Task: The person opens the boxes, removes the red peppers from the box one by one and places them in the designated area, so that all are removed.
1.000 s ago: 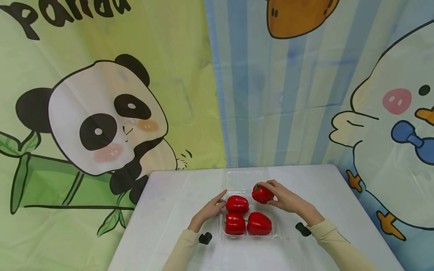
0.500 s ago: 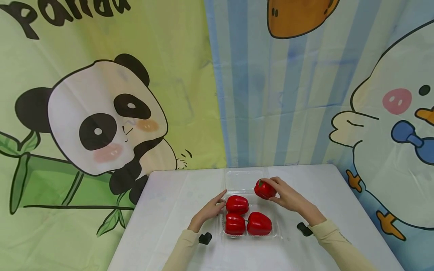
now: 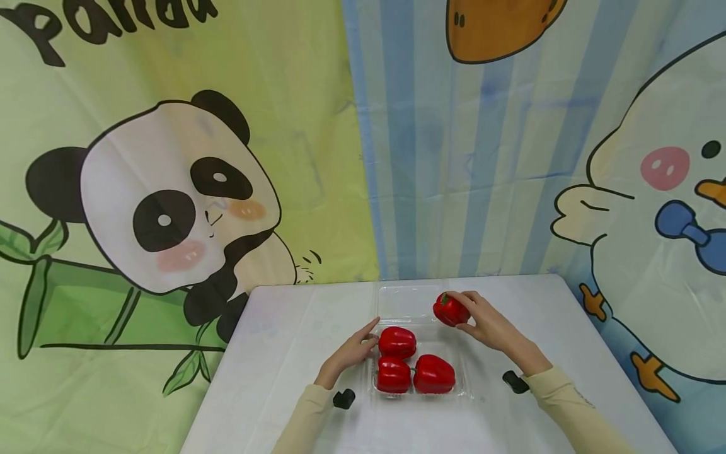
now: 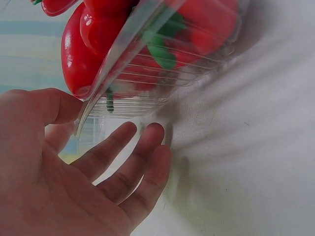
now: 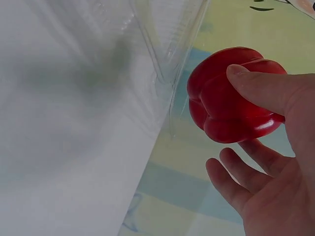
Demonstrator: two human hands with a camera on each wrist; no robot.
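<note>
So the right hand (image 3: 484,318) has a red pepper (image 3: 450,310) pinched pretty snugly, thumb on one side, a couple of lower fingers sticking out loose underneath. In the head view that pepper overlaps the right edge of the clear lid (image 3: 405,304), which is laid back behind the plastic container (image 3: 445,347). Three other peppers (image 3: 433,374) sit inside. The left hand (image 3: 353,350) is at the container's left rim, thumb touching it, other fingers spread and relaxed.

There are four red peppers (image 3: 433,374), one clear container (image 3: 447,343), two hands (image 3: 486,326) and one table (image 3: 295,328).
</note>
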